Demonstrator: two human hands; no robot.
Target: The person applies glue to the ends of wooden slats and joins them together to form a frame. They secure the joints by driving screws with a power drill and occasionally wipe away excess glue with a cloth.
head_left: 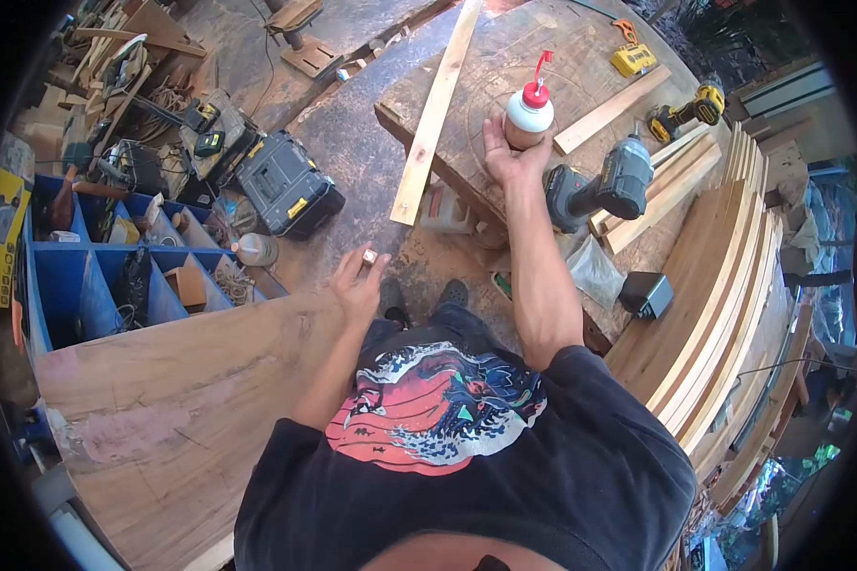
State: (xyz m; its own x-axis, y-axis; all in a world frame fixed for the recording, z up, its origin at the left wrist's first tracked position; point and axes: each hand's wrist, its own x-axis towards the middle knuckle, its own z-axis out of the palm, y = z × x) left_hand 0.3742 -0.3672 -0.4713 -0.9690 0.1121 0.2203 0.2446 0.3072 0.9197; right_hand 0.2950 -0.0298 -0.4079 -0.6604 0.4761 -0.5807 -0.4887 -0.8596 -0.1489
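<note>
My right hand [516,157] reaches over the worktable and is wrapped round the lower part of a squeeze bottle [531,116]. The bottle is upright, with a red cap and spout, a pale upper part and brownish lower part. Lower on the left, my left hand [356,284] pinches a small light wooden piece [369,256] between its fingertips, above the floor and near the corner of a wide board [200,409]. A long wooden strip [438,109] lies across the worktable's left edge, its near end sticking out past it.
Right of my forearm stand a grey cordless driver [619,181] and a yellow drill [687,112]. A yellow battery [632,60] lies farther back. Long boards [709,285] are stacked at right. On the left are a black toolbox [288,184] and a blue divided bin [62,285].
</note>
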